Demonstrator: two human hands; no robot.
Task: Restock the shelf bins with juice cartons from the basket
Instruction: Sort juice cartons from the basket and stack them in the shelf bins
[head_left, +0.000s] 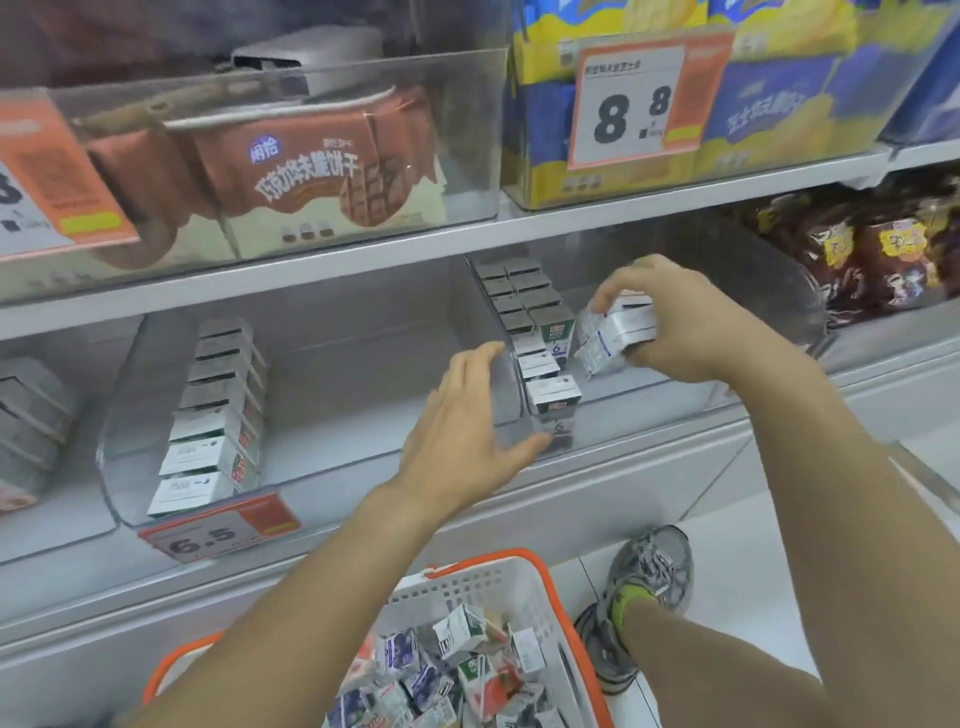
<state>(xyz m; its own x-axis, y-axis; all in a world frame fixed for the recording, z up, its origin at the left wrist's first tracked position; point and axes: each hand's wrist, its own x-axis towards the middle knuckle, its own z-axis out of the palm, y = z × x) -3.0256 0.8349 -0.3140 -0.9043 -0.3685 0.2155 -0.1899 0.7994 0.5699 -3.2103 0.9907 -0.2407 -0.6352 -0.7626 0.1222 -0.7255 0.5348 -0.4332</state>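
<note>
While the right hand (685, 322) grips a juice carton (615, 332) tilted inside the clear shelf bin (675, 400), beside its carton rows (524, 301), the left hand (467, 421) hovers spread and empty. Below, the basket (519, 577) holds loose cartons (457, 670).

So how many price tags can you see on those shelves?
3: one reading 8.8 on the upper right bin, one reading 6.5 under the middle bin, one cut off at the left edge.

Small white-and-green juice cartons (551, 396) stand upright in rows inside a clear plastic shelf bin (675, 400). More lie jumbled in a white mesh basket with orange rim (540, 577).
</note>
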